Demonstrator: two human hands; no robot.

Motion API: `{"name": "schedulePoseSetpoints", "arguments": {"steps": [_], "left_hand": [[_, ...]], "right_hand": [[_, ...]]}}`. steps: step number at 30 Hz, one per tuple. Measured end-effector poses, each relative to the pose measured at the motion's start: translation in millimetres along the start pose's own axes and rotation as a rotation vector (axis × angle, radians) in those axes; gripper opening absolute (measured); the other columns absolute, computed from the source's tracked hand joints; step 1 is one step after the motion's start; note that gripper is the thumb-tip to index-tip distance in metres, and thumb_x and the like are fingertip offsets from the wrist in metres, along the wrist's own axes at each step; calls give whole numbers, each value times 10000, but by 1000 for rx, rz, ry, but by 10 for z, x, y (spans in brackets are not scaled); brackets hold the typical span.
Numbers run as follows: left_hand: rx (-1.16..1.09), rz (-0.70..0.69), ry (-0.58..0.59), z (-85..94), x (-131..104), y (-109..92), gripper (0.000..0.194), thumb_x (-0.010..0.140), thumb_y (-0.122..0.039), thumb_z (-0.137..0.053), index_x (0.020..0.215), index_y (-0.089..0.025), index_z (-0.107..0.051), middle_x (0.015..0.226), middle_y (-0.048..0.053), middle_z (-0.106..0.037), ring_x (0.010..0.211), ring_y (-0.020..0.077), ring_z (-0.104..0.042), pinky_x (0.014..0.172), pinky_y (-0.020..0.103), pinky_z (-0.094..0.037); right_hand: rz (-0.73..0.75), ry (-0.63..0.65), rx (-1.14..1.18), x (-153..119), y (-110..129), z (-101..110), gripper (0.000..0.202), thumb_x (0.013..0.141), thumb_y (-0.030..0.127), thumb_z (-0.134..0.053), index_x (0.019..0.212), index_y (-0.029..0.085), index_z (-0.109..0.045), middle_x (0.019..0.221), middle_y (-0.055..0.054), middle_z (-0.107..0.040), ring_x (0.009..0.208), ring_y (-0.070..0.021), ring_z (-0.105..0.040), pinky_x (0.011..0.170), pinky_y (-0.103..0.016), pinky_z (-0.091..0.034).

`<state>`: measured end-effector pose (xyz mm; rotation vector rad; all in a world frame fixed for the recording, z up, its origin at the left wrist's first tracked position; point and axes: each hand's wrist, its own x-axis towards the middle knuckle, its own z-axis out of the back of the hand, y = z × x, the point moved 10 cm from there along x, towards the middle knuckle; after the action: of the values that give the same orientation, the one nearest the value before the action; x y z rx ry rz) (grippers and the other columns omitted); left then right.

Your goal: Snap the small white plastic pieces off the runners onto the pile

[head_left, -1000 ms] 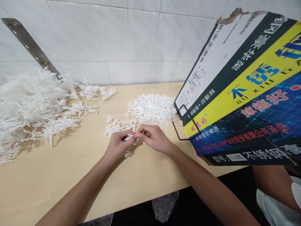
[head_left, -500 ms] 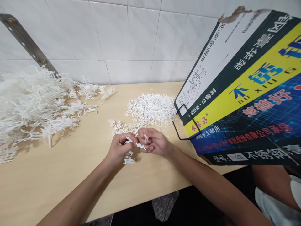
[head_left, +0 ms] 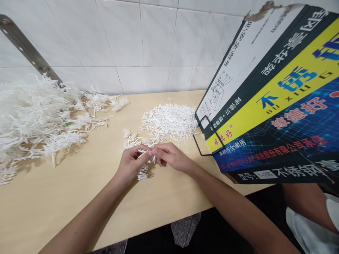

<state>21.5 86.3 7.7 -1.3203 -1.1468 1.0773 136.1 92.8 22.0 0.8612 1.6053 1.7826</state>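
While the left hand [head_left: 129,163] grips a white branching cluster [head_left: 143,172], the right hand [head_left: 169,156] meets it fingertip to fingertip, thumb and forefinger pinched narrow; whether a strand lies between them cannot be told. The cluster sits mostly within the left fingers, its ends showing below the thumb and pointing toward the near table edge, so the right hand lies just to its right. Beyond both hands, a pile of short white pieces [head_left: 169,121] covers part of the pale tabletop [head_left: 79,208]; a tangled heap [head_left: 34,113] spreads leftward, a printed box [head_left: 265,106] stands right, before a tiled wall [head_left: 143,35].
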Motion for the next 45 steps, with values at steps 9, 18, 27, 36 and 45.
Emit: {"name": "schedulePoseSetpoints", "arguments": {"steps": [9, 18, 27, 36, 45], "left_hand": [[-359, 37, 231, -203, -83, 61, 332, 686, -384, -835, 577, -156, -620, 499, -28, -463, 479, 93, -383, 512, 258, -280], [-235, -55, -200, 216, 44, -38, 200, 828, -373, -733, 869, -177, -726, 768, 17, -608, 591, 110, -443, 549, 255, -362], [-254, -448, -462, 676, -114, -480, 65, 820, -264, -710, 842, -208, -686, 827, 14, -596, 569, 93, -444, 545, 267, -365], [-156, -887, -672, 961, -414, -882, 294, 735, -176, -710, 1006, -257, -631, 1075, -7, -592, 929, 171, -600, 703, 350, -428], [49, -623, -461, 739, -111, -650, 577, 669, -138, -800, 1189, -271, -587, 1065, 38, -572, 917, 164, -573, 766, 287, -491]], "right_hand": [[20, 249, 716, -53, 109, -194, 525, 919, 445, -665, 580, 208, -343, 501, 82, -320, 395, -67, -332, 437, -235, -293], [23, -417, -145, -51, 76, 570, 282, 981, 419, -531, 1153, 220, -631, 857, -23, -675, 636, -136, -574, 623, -281, -466], [150, 472, -728, -228, 45, -627, 320, 796, 525, -786, 815, 224, -678, 554, 71, -569, 526, -102, -486, 568, -240, -279], [232, 275, -956, -156, -11, -497, 64, 896, 296, -697, 858, 253, -669, 746, 23, -686, 594, -128, -503, 559, -290, -204], [89, -392, -842, -95, 216, 291, 97, 962, 278, -560, 916, 219, -622, 800, -8, -673, 700, -150, -597, 654, -286, -391]]}}
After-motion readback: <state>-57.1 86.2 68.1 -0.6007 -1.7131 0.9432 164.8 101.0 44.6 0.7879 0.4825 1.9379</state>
